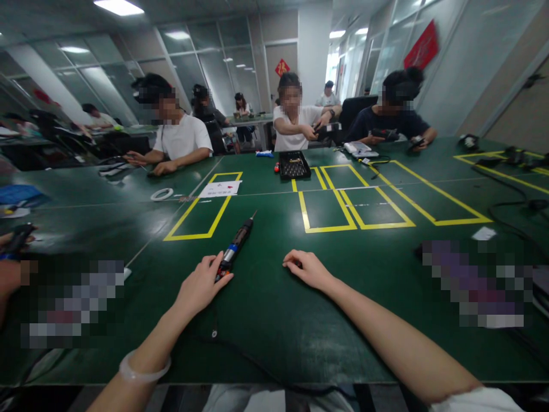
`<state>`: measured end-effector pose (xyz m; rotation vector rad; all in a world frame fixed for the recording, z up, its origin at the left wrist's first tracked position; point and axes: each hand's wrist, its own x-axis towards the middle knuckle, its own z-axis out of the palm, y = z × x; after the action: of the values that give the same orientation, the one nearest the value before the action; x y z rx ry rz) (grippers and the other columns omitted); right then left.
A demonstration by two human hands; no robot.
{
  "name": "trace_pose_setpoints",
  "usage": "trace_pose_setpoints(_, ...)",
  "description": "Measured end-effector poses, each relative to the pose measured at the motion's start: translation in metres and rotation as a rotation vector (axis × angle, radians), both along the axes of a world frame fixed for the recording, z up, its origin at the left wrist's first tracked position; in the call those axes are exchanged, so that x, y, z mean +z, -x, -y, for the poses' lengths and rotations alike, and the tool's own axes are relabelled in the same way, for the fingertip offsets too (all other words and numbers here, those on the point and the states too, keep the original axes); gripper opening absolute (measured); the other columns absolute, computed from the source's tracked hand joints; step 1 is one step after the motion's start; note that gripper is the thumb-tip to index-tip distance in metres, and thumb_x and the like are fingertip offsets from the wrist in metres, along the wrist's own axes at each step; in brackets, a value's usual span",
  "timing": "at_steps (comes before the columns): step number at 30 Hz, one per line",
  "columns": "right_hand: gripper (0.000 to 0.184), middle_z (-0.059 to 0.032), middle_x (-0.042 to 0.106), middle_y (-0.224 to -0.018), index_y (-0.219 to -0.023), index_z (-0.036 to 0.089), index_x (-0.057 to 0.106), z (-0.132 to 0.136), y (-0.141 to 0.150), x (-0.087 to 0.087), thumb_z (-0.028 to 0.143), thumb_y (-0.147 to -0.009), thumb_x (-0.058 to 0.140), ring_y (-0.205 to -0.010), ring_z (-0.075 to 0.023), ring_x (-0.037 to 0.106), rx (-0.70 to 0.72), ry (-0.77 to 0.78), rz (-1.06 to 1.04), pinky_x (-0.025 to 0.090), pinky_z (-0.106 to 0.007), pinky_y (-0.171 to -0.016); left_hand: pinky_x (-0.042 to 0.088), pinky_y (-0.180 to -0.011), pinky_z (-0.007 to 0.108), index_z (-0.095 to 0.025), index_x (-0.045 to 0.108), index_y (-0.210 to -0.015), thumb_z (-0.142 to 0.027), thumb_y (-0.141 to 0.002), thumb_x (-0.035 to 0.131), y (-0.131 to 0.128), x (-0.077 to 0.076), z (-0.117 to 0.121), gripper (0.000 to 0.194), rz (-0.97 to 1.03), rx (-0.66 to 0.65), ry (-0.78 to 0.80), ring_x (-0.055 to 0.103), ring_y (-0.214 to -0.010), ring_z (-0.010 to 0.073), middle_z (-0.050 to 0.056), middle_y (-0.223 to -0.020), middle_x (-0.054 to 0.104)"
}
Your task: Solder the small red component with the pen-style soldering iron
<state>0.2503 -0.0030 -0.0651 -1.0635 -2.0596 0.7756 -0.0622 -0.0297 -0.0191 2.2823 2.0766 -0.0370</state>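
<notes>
My left hand (199,283) lies on the green table with thumb and fingers closed about the rear end of a screwdriver (235,245). It has a dark body, a silver and blue band and a thin metal tip pointing away to the right. Orange-red bits show under my fingers by the handle. To the right, my right hand (309,268) rests on the tabletop with its fingers curled in toward the thumb. A small dark spot shows between them; whether it is an object or shadow I cannot make out.
Yellow tape rectangles (330,230) mark the green table (266,326). Farther off stand a black tray of small parts (294,166), a paper sheet (219,189) and a white tape roll (162,194). Blurred items flank both arms. A black cable (253,361) runs near the front edge. Co-workers sit around.
</notes>
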Motion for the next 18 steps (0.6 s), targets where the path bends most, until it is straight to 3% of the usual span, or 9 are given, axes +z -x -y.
trace_pose_setpoints(6, 0.013, -0.0018, 0.071, -0.084, -0.092, 0.02, 0.065, 0.001, 0.001, 0.003, 0.016, -0.087, 0.053, -0.073, -0.0145, 0.062, 0.006, -0.002, 0.005, 0.044, -0.025, -0.068, 0.042, -0.098, 0.041, -0.013, 0.031, -0.144, -0.065, -0.084, 0.028, 0.084, -0.007, 0.002, 0.079, 0.004, 0.125, 0.011, 0.051, -0.116, 0.0319, 0.017, -0.135, 0.041)
trace_pose_setpoints(10, 0.014, -0.0019, 0.072, -0.085, -0.092, 0.02, 0.065, 0.001, 0.001, 0.005, 0.015, -0.087, 0.053, -0.072, -0.0146, 0.062, 0.001, 0.015, -0.006, 0.044, -0.025, -0.067, 0.039, -0.1, 0.045, -0.015, 0.034, -0.142, -0.066, -0.081, 0.033, 0.125, -0.008, 0.0, 0.08, 0.036, 0.16, 0.01, 0.049, -0.12, 0.0349, 0.018, -0.135, 0.041)
trace_pose_setpoints(14, 0.015, -0.0021, 0.072, -0.086, -0.092, 0.019, 0.065, 0.001, 0.001, 0.005, 0.015, -0.087, 0.052, -0.074, -0.0149, 0.063, 0.007, 0.022, -0.013, 0.044, -0.025, -0.068, 0.042, -0.096, 0.045, -0.014, 0.041, -0.138, -0.065, -0.078, 0.038, 0.148, -0.005, -0.004, 0.079, 0.078, 0.19, 0.014, 0.051, -0.117, 0.0365, 0.02, -0.133, 0.045)
trace_pose_setpoints(18, 0.014, -0.002, 0.072, -0.085, -0.091, 0.019, 0.065, 0.001, 0.001, 0.006, 0.014, -0.087, 0.052, -0.073, -0.0144, 0.062, 0.006, 0.02, -0.01, 0.044, -0.024, -0.067, 0.043, -0.096, 0.045, -0.018, 0.046, -0.132, -0.066, -0.076, 0.041, 0.148, 0.001, -0.002, 0.073, 0.007, 0.189, -0.068, 0.052, -0.115, 0.035, 0.016, -0.132, 0.049)
